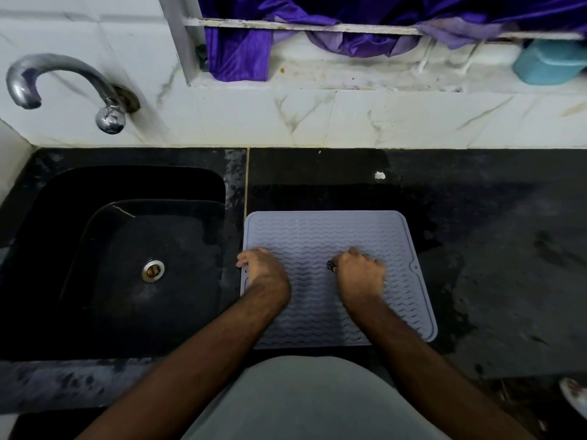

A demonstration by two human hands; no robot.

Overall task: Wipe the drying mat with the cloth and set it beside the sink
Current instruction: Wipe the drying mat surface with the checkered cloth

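Observation:
A pale lavender drying mat [317, 230] with a wavy ribbed surface lies flat on the black counter, its left edge right next to the sink [133, 249]. My left hand [263, 269] rests on the mat's left edge, with the fingers curled down over that edge. On the mat's middle right, my right hand [360, 276] is balled with its knuckles up. A small dark patterned scrap [331, 265] pokes out beside the thumb; it looks like the cloth, and the hand hides most of it.
The black sink has a metal drain [153, 270], and a chrome tap [63, 87] is on the tiled wall above it. Wet patches darken the counter [492, 249] around the mat. On the ledge hang purple fabric [241, 49] and a teal object [549, 63].

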